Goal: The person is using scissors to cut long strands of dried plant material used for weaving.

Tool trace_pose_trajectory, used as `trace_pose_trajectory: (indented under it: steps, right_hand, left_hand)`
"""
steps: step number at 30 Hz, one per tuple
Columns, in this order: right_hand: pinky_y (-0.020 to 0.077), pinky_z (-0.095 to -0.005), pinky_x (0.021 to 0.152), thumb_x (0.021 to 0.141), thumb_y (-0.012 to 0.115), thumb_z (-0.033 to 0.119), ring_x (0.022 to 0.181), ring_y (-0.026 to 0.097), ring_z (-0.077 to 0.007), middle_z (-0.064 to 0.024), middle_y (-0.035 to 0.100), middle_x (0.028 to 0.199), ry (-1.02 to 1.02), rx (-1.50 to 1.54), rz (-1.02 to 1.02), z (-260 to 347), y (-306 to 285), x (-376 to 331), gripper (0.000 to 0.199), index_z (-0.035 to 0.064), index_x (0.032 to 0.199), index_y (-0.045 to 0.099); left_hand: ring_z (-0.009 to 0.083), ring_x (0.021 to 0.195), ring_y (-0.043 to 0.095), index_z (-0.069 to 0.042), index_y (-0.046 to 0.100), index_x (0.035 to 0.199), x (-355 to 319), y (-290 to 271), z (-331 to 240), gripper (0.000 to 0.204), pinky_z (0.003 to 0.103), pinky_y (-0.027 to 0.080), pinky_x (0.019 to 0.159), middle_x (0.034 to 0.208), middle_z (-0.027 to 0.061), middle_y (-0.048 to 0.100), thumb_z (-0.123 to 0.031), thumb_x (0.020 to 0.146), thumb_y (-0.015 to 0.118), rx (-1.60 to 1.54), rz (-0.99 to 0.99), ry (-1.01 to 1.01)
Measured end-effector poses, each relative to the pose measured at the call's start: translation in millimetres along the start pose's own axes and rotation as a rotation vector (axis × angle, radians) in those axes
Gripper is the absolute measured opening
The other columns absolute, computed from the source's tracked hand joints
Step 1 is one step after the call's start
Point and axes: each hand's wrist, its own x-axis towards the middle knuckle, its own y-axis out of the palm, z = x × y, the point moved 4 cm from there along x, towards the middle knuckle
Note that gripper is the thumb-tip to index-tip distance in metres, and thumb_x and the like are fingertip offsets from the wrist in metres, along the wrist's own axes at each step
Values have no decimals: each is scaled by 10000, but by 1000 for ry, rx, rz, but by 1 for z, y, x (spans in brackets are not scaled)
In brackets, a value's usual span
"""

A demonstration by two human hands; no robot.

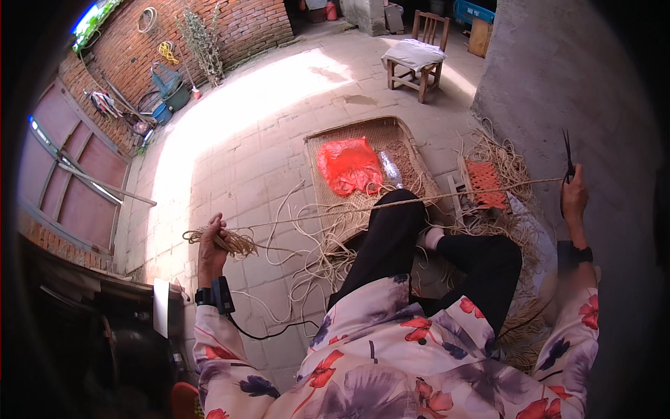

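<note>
My left hand (211,257), out to the left, is closed around a coiled bundle of tan straw-like cord (241,244). From it a length of twisted cord (516,186) runs taut across my knees to my right hand (575,197), raised at the far right. That hand is closed on dark scissors (567,148), blades pointing up, and the cord's end meets it there; how the fingers pinch it cannot be made out. Loose cord strands (335,257) trail over the ground and the near edge of a woven tray (317,183) before me.
In the tray lie a red plastic bag (347,166) and a clear bottle (391,170). An orange-red woven piece (486,184) sits among tangled cord (502,159) beside the grey wall (558,77). A wooden chair (423,74) with a cloth-covered seat stands farther off.
</note>
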Motion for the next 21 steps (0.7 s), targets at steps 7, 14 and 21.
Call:
trace_pose_trajectory:
  steps: [7, 14, 21]
  right_hand:
    - [459, -336, 596, 808, 593, 77, 650, 582, -189, -99, 590, 752, -188, 462, 113, 100, 9, -25, 265, 86, 1049, 482]
    - [432, -234, 591, 749, 663, 66, 647, 465, -72, -52, 573, 802, -338, 1166, 776, 297, 0, -139, 551, 153, 1247, 444]
    - [405, -169, 520, 777, 606, -3, 574, 460, -21, 11, 515, 755, -59, 1573, 1180, 328, 31, -192, 471, 54, 1213, 440]
  left_hand:
    - [82, 681, 530, -53, 521, 1074, -6, 103, 10, 241, 224, 446, 615, 837, 21, 561, -129, 857, 594, 32, 140, -6]
    - [98, 684, 557, -33, 517, 1069, -32, 209, 41, 259, 231, 451, 621, 812, 30, 563, -89, 831, 605, 47, 357, -54]
    - [108, 667, 537, -37, 492, 1105, -40, 252, 60, 345, 233, 447, 614, 806, 8, 536, -70, 786, 619, 158, 506, -26]
